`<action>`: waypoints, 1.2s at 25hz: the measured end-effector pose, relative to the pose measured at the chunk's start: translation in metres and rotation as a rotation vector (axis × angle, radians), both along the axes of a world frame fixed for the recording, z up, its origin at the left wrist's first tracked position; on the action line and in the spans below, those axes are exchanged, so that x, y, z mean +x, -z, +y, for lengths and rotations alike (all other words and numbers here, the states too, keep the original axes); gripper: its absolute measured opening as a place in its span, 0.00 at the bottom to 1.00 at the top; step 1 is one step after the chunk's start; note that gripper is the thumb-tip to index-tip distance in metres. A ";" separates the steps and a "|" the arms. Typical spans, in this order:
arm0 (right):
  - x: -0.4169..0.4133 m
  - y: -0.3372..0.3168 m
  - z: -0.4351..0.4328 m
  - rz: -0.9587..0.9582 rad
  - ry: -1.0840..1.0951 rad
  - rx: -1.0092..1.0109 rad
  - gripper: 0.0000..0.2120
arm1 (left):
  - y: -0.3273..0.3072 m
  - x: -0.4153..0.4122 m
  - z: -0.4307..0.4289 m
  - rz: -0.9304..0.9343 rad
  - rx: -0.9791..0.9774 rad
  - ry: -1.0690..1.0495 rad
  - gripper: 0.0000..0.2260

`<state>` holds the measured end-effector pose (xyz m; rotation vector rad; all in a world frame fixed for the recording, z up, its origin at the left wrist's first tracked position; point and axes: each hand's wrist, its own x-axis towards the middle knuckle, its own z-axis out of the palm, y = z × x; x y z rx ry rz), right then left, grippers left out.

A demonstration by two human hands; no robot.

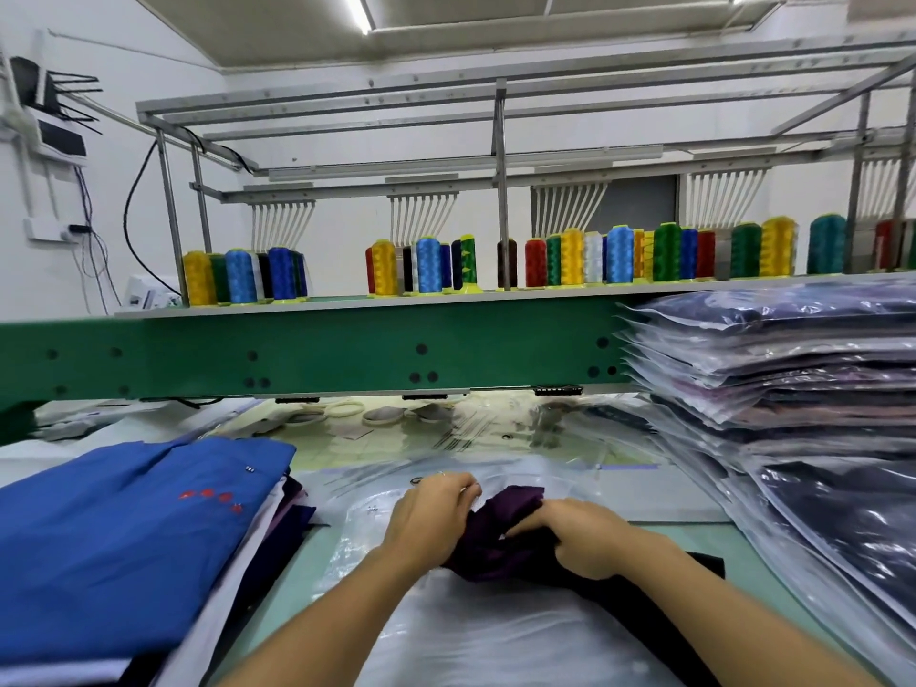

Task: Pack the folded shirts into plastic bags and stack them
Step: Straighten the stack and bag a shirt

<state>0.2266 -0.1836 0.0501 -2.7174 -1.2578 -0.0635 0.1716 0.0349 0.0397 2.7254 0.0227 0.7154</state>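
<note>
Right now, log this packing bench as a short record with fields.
in hand: purple shirt, bunched, over a clear plastic bag
right hand: grips the shirt
left hand: against the shirt's left side; grip unclear
packed: stack of bagged shirts, on the right
waiting: blue shirt on top of a pile, on the left
behind: thread spools on a shelf above the green beam

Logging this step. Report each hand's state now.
Left hand: fingers curled at the purple shirt's left edge, apparently gripping it.
Right hand: clenched round the purple shirt, holding it.
</note>
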 end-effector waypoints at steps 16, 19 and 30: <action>-0.029 0.011 -0.025 -0.023 0.097 -0.019 0.21 | 0.001 0.001 -0.012 0.206 0.274 -0.014 0.19; -0.023 -0.009 -0.007 0.064 0.128 0.055 0.16 | -0.014 -0.001 -0.017 0.147 0.172 0.017 0.19; 0.004 -0.025 0.060 0.182 0.222 0.176 0.07 | -0.061 -0.011 -0.017 0.077 0.057 0.171 0.17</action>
